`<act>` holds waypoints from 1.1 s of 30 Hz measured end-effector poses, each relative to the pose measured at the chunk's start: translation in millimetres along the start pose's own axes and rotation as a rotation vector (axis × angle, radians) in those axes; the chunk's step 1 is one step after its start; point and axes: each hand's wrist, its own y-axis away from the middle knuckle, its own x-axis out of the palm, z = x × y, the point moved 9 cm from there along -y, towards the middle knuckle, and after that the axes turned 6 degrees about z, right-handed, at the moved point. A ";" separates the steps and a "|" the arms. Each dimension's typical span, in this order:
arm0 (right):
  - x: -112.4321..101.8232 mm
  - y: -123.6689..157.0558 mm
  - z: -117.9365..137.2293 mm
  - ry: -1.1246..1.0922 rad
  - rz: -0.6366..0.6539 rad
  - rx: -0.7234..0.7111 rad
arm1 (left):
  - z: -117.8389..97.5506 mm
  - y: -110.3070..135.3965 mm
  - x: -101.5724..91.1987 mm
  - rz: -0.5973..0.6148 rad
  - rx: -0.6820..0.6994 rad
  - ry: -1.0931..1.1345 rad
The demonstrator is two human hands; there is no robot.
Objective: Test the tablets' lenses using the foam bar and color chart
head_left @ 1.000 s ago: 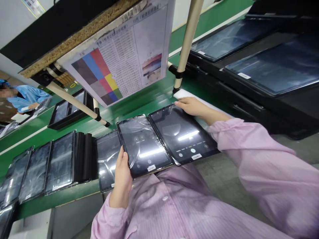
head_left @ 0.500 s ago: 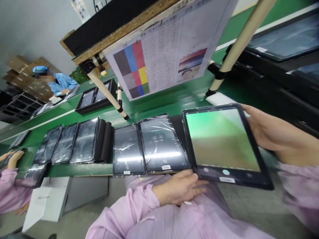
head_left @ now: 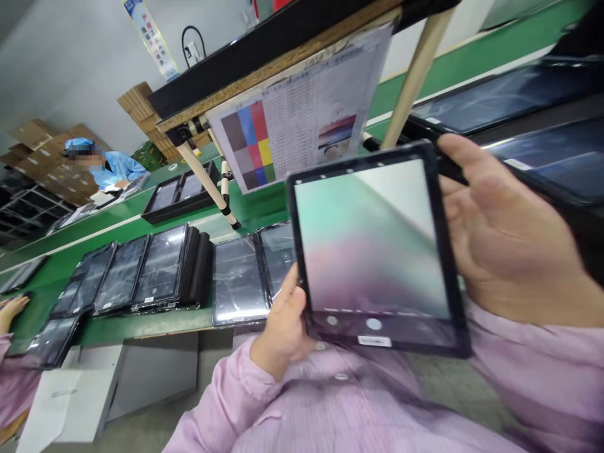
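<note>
A black tablet (head_left: 372, 251) is raised in front of me, its lit screen showing a blurred camera picture in green, white and pink. My left hand (head_left: 284, 327) grips its lower left edge, thumb at the front and the other fingers behind. At the right edge, my right hand (head_left: 509, 239) holds it from the side, with the thumb near the top corner and the fingertips hidden behind the tablet. A white label (head_left: 374, 341) sits on the bottom border. Partly covered by the held tablet, a wrapped tablet (head_left: 276, 248) lies on the bench beside another wrapped tablet (head_left: 238, 280).
Stacked tablets (head_left: 160, 267) stand farther left on the green bench (head_left: 189, 318). A pole-mounted shelf carries a printed colour chart (head_left: 287, 119). Black trays with tablets (head_left: 495, 94) lie at right. A co-worker's hand (head_left: 12, 311) is far left; a person in blue (head_left: 120, 167) sits beyond.
The tablet has moved left and up, closer to my chest and over the bench tablets. My left hand has risen from below its corner to grip the left edge. The screen picture has changed.
</note>
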 end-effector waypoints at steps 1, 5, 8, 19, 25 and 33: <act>12.5 3.3 7.0 -0.119 0.036 -0.006 | -12.6 3.1 -5.9 -0.035 0.064 -0.004; 60.7 21.0 15.1 -0.411 0.273 -0.087 | -47.0 10.7 -25.9 -0.097 0.229 -0.042; 73.1 22.2 5.4 -0.460 0.278 -0.183 | -57.4 8.8 -38.0 -0.135 0.259 -0.148; 94.9 -9.1 -18.2 -0.519 0.274 -0.081 | -81.8 12.6 -26.0 -0.294 0.705 -0.947; 100.9 -12.9 -22.5 -0.573 0.323 -0.073 | -85.6 14.7 -11.8 -0.468 0.684 -1.248; 106.2 -15.8 -26.2 -0.608 0.352 -0.082 | -81.6 8.8 -14.1 -0.562 0.647 -1.378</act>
